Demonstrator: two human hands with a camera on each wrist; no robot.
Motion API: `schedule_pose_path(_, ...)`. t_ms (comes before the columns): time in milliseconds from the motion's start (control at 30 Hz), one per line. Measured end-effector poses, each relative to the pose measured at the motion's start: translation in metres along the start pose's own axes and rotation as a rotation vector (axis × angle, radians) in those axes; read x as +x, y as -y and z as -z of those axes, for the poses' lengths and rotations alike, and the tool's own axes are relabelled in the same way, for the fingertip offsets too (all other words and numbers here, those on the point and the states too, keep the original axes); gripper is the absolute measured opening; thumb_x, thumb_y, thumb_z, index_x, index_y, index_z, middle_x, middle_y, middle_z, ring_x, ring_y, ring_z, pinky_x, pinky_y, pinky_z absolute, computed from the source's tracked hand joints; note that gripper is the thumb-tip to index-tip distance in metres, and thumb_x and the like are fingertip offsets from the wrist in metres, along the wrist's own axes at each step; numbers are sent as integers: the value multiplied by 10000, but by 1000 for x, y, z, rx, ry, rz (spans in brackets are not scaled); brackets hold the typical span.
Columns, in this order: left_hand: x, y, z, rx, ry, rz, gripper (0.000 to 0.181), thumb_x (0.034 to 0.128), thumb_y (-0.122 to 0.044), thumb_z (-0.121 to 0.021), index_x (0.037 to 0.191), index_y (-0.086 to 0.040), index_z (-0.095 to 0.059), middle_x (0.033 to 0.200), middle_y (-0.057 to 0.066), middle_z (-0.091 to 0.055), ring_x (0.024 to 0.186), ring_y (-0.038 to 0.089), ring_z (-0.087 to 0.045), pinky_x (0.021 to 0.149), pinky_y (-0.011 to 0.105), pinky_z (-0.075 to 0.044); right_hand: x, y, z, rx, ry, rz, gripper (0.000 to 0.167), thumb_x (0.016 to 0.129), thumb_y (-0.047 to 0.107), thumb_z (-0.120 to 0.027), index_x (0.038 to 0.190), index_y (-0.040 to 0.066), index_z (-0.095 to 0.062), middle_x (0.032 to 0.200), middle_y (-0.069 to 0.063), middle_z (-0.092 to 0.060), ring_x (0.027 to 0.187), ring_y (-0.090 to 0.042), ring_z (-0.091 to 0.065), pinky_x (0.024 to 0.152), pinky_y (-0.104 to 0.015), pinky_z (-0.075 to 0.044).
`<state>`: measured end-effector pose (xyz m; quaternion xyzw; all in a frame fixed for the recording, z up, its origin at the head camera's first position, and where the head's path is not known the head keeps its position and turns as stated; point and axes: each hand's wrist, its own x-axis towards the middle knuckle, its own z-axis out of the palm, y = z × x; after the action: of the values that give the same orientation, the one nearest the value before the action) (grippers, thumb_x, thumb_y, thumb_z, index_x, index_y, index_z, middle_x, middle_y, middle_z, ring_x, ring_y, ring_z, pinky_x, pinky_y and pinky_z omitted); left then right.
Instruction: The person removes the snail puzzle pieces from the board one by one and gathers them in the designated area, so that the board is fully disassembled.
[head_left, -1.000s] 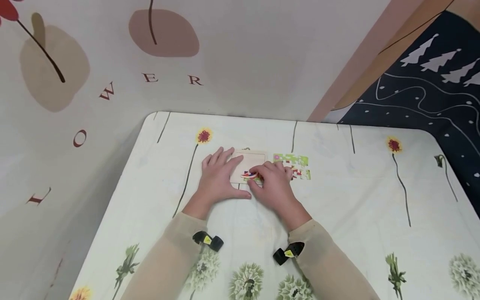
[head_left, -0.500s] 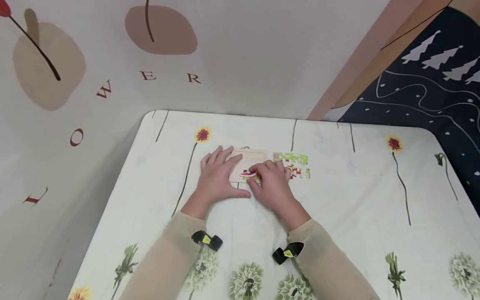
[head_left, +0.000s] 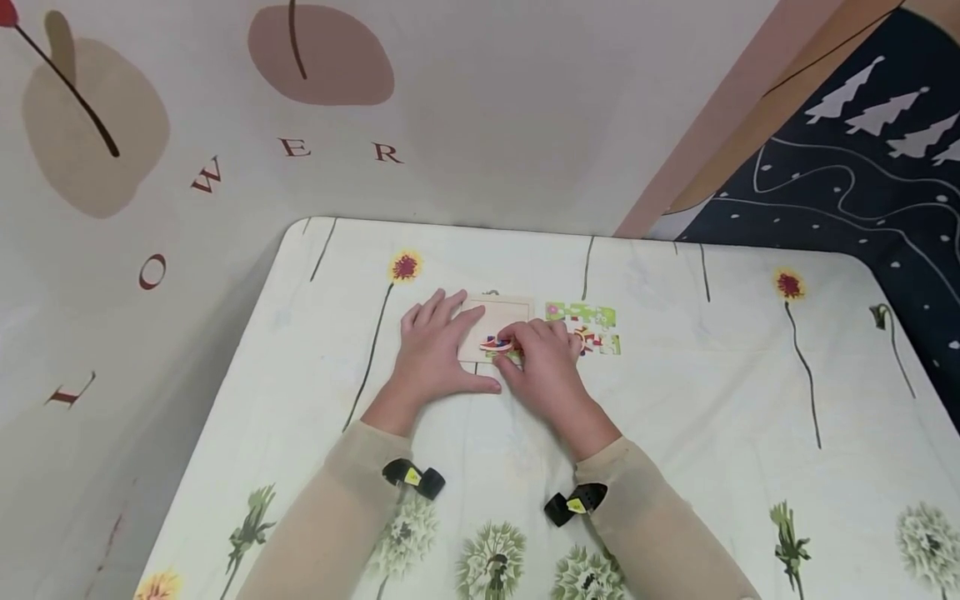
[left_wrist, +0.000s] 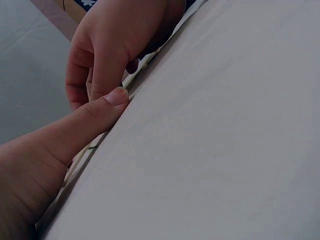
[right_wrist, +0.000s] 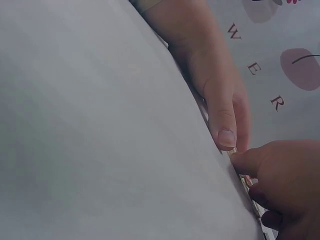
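Note:
A shallow wooden puzzle tray [head_left: 504, 310] lies flat between the two hands. Colourful jigsaw pieces [head_left: 494, 343] in red, white, blue and green show along its near side, partly covered by fingers. My left hand [head_left: 429, 352] rests at the tray's left edge, its fingers spread and thumb stretched along the near edge. Curled over the tray's lower right part, my right hand [head_left: 547, 368] pinches a jigsaw piece between thumb and fingers; most of that piece is hidden. In the left wrist view the left thumb [left_wrist: 85, 120] lies close to the right hand's fingers.
Right of the tray lie several loose jigsaw pieces [head_left: 592, 316], green and red, some hidden behind the right hand. A white flower-printed cloth [head_left: 712, 367] covers the table. A pale wall [head_left: 510, 125] rises at the far edge.
Both hands and the tray keep their places against each other. The whole head view has shifted slightly; the right fingers stay on the jigsaw piece.

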<state>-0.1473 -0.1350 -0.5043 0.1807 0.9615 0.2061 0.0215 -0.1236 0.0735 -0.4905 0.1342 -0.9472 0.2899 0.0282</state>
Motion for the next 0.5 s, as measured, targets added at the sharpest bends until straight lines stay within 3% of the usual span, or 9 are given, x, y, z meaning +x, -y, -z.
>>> schedule_pose_path(200, -1, 2, -1, 2, -1, -4, 1221, 603, -861, -839, 1600, -239, -509, 1729, 80, -293, 1614, 370, -126, 1221, 641, -122, -2, -4, -1, 9, -92, 99, 233, 881, 198, -883, 1075, 214, -755, 1079, 34, -693, 1142, -294, -502, 1001, -615, -278)
schedule_pose_path(367, -1, 0, 1, -6, 1, -5, 1225, 600, -855, -845, 1602, -236, -507, 1730, 83, -293, 1614, 369, -124, 1221, 644, -120, -3, -6, -1, 24, -86, 127, 269, 869, 175, -891, 1114, 212, -787, 1051, 76, -759, 1015, -223, -536, 957, -581, -285)
schedule_pose_path(500, 0, 0, 2, -4, 2, -4, 1226, 602, -858, -841, 1603, -237, -503, 1731, 82, -292, 1614, 370, -124, 1223, 644, -118, -2, -7, -1, 29, -89, 140, 294, 857, 175, -894, 1137, 206, -809, 1071, 70, -771, 1004, -216, -553, 940, -571, -301)
